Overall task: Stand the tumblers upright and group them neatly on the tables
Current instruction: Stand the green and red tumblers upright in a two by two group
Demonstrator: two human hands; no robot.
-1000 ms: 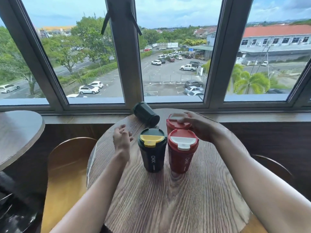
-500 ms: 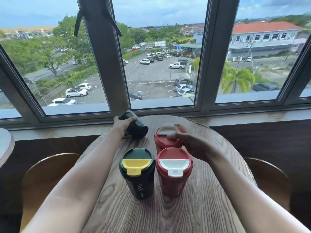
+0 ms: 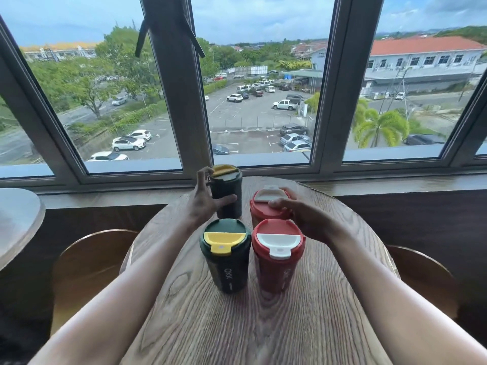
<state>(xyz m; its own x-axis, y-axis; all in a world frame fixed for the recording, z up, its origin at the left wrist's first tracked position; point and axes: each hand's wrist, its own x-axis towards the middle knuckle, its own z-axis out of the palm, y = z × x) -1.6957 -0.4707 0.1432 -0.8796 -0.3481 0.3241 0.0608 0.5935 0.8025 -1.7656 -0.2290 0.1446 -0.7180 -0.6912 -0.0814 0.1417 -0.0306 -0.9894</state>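
Far green tumbler (image 3: 227, 192) upright, lid up

Head camera looks down, close (wide-angle), over the round table (image 3: 263, 325) toward the window (image 3: 258, 101).

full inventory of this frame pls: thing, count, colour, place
green tumblers: 2, dark green with yellow lids; near one upright front left of the group, far one upright behind it
red tumblers: 2, red with white lids; near one upright front right, far one upright behind it
round table: 1, wood grain, centre
second table: 1, pale top, left edge
chairs: 2, wooden, left and right of the round table
window: grey frames, car park outside
hands: left hand grips the far green tumbler; right hand on the far red tumbler
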